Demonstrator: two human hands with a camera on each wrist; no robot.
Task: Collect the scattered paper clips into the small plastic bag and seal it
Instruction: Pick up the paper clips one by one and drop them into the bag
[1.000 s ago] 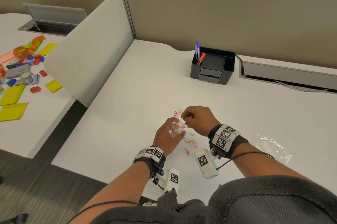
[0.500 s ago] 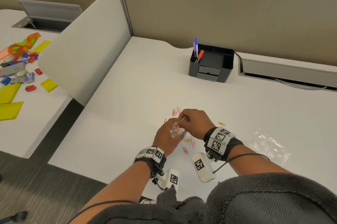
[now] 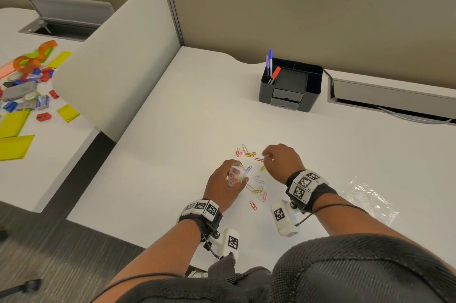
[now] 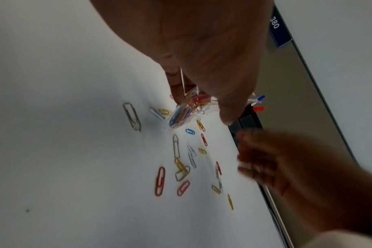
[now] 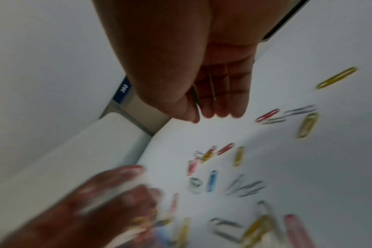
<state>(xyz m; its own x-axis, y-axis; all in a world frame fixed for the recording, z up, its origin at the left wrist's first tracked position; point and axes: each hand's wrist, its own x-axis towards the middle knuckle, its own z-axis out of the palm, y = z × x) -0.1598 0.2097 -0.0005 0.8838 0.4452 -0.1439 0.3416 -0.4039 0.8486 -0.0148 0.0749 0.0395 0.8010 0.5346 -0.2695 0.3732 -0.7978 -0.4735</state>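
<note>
The right hand (image 3: pixel 281 160) had left the bag (image 3: pixel 235 174), fingers loosely open, toward clips (image 3: pixel 259 159) at twelve o'clock; left hand (image 3: pixel 223 185) gripped the bag.

Right hand (image 5: pixel 212 80): motion-blurred in L wrist view; fingertip contents can't be resolved in any view. Left hand (image 5: pixel 91 206) and small plastic bag (image 4: pixel 187 110): smeared in R wrist view; bag mouth hidden behind fingers, open/sealed state n/a. Paper clips (image 3: pixel 256 189) near R wrist cam blurred, count unreliable. Clips inside bag overlap; qty indeterminate. Crumpled clear plastic sheet (image 3: pixel 370 194): edges indistinct against desk (image 3: pixel 172 167).
</note>
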